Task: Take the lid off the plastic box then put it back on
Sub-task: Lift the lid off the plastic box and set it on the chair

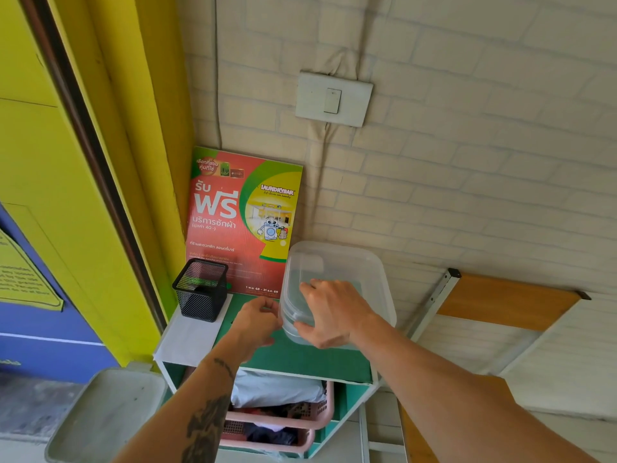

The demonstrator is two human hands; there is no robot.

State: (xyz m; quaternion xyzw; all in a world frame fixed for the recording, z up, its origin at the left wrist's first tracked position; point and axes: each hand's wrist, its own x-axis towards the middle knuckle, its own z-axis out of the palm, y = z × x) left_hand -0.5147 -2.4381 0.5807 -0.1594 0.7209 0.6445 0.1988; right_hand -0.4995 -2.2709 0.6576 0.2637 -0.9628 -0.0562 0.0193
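Clear plastic, the box (337,292) stands on the green shelf (300,357), between a mesh cup (200,290) and the brick wall, with its lid (334,262) seemingly on. The right hand (330,312) lies over the near end, fingers spread on top and thumb against the front wall. The left hand (258,317) pinches the near-left corner rim. To do this well, I judge it best to hold the box down with the right hand and peel that corner upward first, gently.
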